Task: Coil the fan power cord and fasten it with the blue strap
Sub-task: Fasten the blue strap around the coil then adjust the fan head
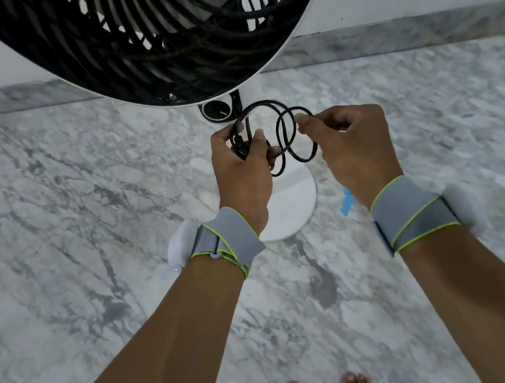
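Black power cord (282, 138) hangs in loose upright loops at frame centre, spread left to right between the left hand (241, 163) gripping the gathered coils and the right hand (348, 140) pinching one loop, blue strap (346, 202) on the marble floor (81, 221) below the right wrist.

cord (285, 138) between hands, strap (346, 203) on floor (78, 205)

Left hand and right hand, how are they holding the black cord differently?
The left hand grips a bunch of gathered loops of the cord in its curled fingers; the right hand only pinches one loop at its fingertips. The left hand sits closer to the fan's knob than the right hand. Both wear grey wristbands with yellow-green edging.
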{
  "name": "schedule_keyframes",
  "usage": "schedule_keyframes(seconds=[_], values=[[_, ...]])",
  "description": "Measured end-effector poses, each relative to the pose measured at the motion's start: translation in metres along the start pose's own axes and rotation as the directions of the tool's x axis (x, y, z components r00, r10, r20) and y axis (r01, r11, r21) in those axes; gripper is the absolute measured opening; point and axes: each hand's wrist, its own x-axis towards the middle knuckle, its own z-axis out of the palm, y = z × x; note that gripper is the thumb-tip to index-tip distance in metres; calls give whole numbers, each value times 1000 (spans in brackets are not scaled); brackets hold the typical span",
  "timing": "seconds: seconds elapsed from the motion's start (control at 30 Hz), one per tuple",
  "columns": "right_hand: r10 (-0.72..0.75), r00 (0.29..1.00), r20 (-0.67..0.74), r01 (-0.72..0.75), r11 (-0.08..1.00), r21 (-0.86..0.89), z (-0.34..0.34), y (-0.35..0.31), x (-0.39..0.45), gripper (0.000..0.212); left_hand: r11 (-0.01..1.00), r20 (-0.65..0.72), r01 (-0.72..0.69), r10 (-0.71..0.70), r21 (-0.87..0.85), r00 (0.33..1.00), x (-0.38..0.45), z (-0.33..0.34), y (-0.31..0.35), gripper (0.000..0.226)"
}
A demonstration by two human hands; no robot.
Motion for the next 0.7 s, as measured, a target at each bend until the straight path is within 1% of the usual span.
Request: schedule_keyframes(seconds=[0.1,0.13,0.2,0.23,0.3,0.33,0.37,0.4,0.43,0.5,0.53,0.57,0.6,0.63,0.7], values=[[31,999,-17,-29,992,122,6,-7,0,23,988,7,-90,89,128,996,-3,-1,-7,24],[40,999,-24,-36,990,139,9,-9,1,22,981,5,-115,116,157,993,-4,1,-8,25],[41,999,-11,-40,995,93,18,-9,1,19,985,1,-123,124,120,992,-6,7,-8,26],[35,999,2,-35,998,60,22,-8,0,17,994,-7,-88,89,58,996,-6,10,-7,23],[-21,999,29,21,1000,8,30,-7,-4,14,989,4,73,-73,-131,997,-6,13,-1,16],[-79,996,46,81,996,-32,34,-7,-7,14,950,56,183,-175,-252,983,-6,12,2,16],[-142,988,67,147,986,-79,36,-7,-9,13,886,136,289,-257,-362,957,-5,12,6,21],[-195,976,92,205,971,-122,39,-7,-12,13,830,202,360,-301,-425,932,-5,11,7,28],[-230,965,129,250,954,-164,41,-7,-13,13,823,228,382,-311,-421,923,-3,9,8,33],[-266,931,251,324,918,-229,43,-5,-14,10,880,169,357,-318,-314,933,1,8,7,35],[-271,911,310,348,909,-229,43,-4,-15,9,897,137,345,-318,-275,938,3,7,7,33],[-269,901,341,349,915,-201,42,-3,-16,9,905,125,340,-318,-255,940,5,6,7,27],[-253,905,343,318,937,-149,40,-1,-17,10,911,127,329,-307,-246,943,6,5,8,20],[-222,922,318,260,962,-83,40,0,-17,13,921,118,310,-289,-236,950,7,5,8,15],[-110,973,201,93,992,90,38,1,-18,15,942,96,272,-257,-196,962,8,6,9,14]])
